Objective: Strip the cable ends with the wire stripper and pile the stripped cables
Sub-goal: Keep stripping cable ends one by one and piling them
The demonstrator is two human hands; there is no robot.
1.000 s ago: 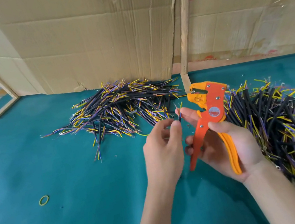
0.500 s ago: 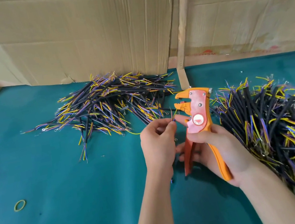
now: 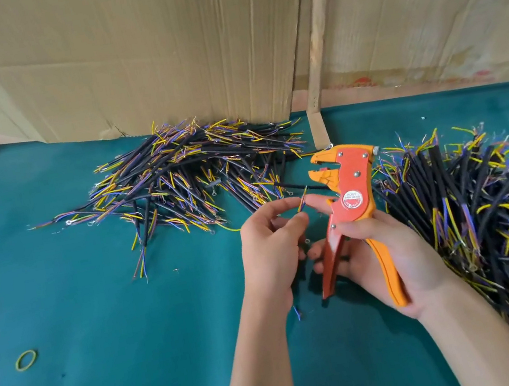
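Risk begins nearest, at the left hand (image 3: 270, 251): thumb and fingers pinch one cable (image 3: 302, 202) so that only its coloured wire tips show above them. If the tips spread or bend, I judge they could miss the open mouth of the wire stripper (image 3: 349, 206), or only some cores would be cut. The right hand (image 3: 383, 255) is wrapped around the orange handles, which stand apart; an early squeeze could nip a fingertip. The cable's black jacket is hidden behind the left hand. Farther, the pile on the right (image 3: 488, 213) runs out of view, and the far pile (image 3: 189, 177) lies before cardboard (image 3: 154, 57); which pile is stripped is hard to tell.
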